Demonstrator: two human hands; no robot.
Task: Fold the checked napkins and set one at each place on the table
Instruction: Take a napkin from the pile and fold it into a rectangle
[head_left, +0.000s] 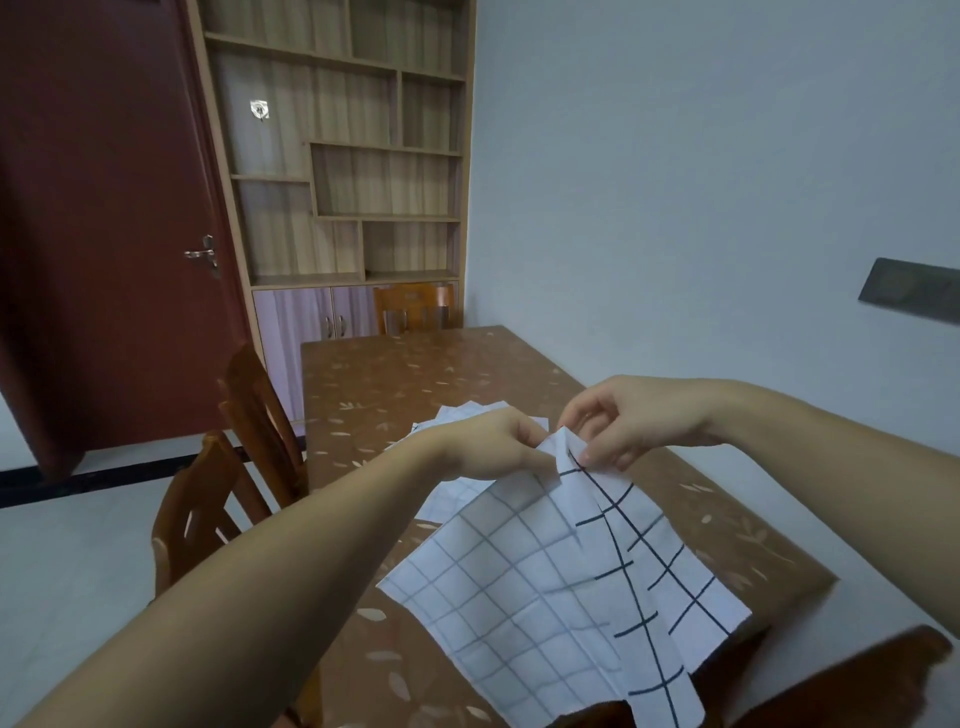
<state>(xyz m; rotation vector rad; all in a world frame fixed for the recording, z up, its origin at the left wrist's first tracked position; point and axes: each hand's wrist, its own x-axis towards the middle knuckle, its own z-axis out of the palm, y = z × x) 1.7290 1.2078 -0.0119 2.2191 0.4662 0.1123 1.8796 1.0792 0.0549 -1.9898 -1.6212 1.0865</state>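
A white napkin with a dark checked grid (561, 587) hangs in the air above the near part of the table (395, 379). Both hands hold it by the same top corner. My left hand (493, 447) pinches the corner from the left and my right hand (618, 421) pinches it from the right, fingertips almost meeting. The cloth drapes down and toward me, one layer folded over so the bold lines show on the right. More checked napkins (467, 415) lie flat on the table behind my left hand, partly hidden by it.
The brown table has a leaf pattern and stands against a pale wall (675, 182) on the right. Two wooden chairs (249, 431) stand along its left side, another chair (413, 309) at the far end. A chair back (831, 686) shows at the bottom right. Shelving and a red door are behind.
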